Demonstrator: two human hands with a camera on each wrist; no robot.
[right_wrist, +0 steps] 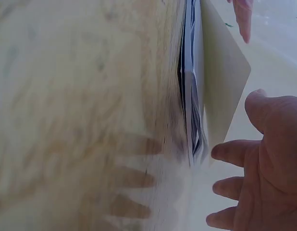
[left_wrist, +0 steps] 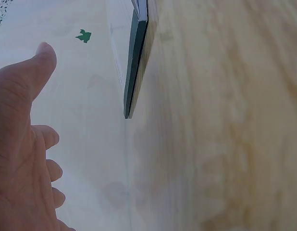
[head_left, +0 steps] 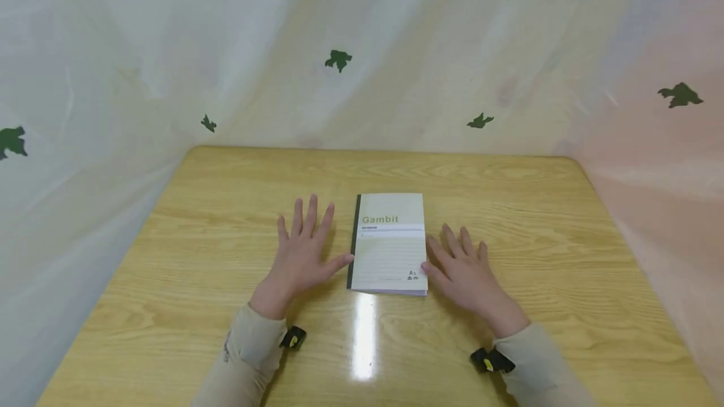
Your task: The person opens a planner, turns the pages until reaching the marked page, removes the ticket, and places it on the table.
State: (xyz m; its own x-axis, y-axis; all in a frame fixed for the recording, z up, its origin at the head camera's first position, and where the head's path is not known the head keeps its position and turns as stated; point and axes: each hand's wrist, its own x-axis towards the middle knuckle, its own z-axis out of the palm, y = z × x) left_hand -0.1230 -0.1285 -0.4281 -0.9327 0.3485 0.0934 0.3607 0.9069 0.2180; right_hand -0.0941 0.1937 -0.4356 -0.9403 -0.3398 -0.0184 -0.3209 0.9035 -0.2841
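A closed notebook (head_left: pixel 390 250) with a pale cover, a dark spine on its left and the word "Gambit" lies on the wooden table. Left of it my left hand (head_left: pixel 300 256) is spread, palm down, its thumb near the spine. On the other side my right hand (head_left: pixel 466 272) has its fingers loosely spread, with the thumb close to the cover's right edge. Seen from the right wrist, the notebook's cover (right_wrist: pixel 225 72) stands slightly lifted from the pages, and the hand (right_wrist: pixel 273 163) is beside it. The left wrist view shows the dark spine (left_wrist: pixel 135 62) apart from the left thumb.
The wooden table (head_left: pixel 226 187) extends around the notebook, with a bright light reflection in front of it. A pale curtain (head_left: pixel 396 99) with green bird prints hangs behind and at both sides. Each wrist wears a black strap device (head_left: pixel 491 360).
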